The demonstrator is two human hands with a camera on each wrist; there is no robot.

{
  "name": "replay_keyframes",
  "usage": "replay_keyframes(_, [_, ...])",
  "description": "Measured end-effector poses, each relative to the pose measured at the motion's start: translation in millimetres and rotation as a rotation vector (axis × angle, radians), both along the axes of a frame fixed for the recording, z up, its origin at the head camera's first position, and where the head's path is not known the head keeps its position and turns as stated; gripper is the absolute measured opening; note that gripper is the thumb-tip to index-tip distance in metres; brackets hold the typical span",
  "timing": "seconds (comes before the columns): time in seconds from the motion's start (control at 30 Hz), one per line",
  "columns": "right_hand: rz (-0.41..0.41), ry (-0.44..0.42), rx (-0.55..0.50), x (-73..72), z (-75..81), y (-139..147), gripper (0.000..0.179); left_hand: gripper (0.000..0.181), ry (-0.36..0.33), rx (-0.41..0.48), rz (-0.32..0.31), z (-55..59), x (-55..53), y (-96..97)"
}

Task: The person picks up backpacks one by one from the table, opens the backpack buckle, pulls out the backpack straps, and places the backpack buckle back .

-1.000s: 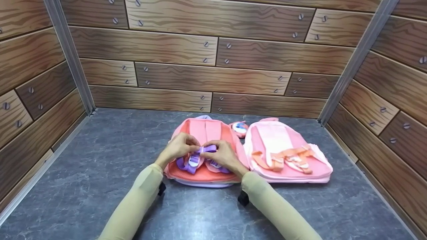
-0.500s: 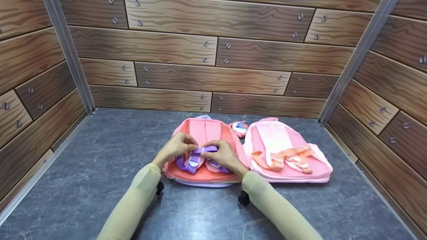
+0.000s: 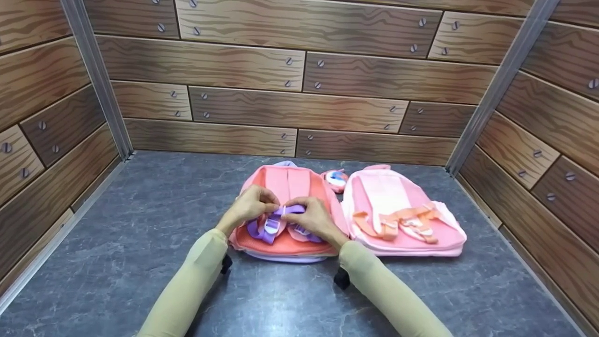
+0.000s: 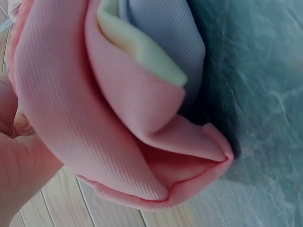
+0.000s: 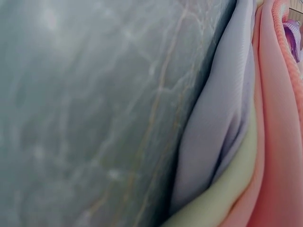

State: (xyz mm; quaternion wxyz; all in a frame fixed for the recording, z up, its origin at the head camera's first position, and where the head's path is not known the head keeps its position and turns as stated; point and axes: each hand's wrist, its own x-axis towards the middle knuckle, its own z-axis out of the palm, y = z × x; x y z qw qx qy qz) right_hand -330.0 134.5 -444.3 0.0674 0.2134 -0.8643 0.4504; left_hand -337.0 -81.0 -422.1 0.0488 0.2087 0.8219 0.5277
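Observation:
A coral backpack (image 3: 299, 182) lies with its shoulder straps facing up. Over its middle, my left hand (image 3: 248, 207) pinches at a purple webbing strap (image 3: 295, 208) beside a thin white band (image 3: 283, 210). My right hand (image 3: 317, 219) grips the strap's looped part between thumb and fingers. Below them a white strap buckle (image 3: 272, 226) rests on the coral fabric. The left wrist view shows the bag's gaping side pocket (image 4: 189, 156), with part of my left hand at the left edge. In the right wrist view the bag's lilac and coral layers appear, but no fingers.
A pink backpack (image 3: 398, 187) with bundled orange straps (image 3: 412, 220) lies touching the coral one on the right. Between their tops sits a small round pouch (image 3: 336, 180). Wood-patterned walls (image 3: 299, 70) enclose the grey marbled table (image 3: 164, 201) at the back and sides.
Both hands stay at the purple strap with only slight finger shifts. The left hand moved a little left, then back. The backpacks have not moved.

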Motion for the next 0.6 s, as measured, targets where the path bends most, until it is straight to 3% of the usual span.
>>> replay_keyframes(0.3, [0.009,-0.026,-0.003,0.4,1.0,-0.3,0.027,0.011,-0.117,0.075,-0.064,0.6,1.9,-6.3])
replay_keyframes(0.6, [0.004,-0.024,-0.002,0.8,0.1,-1.7,0.028,0.007,-0.058,0.025,-0.021,-1.3,1.3,-5.0])
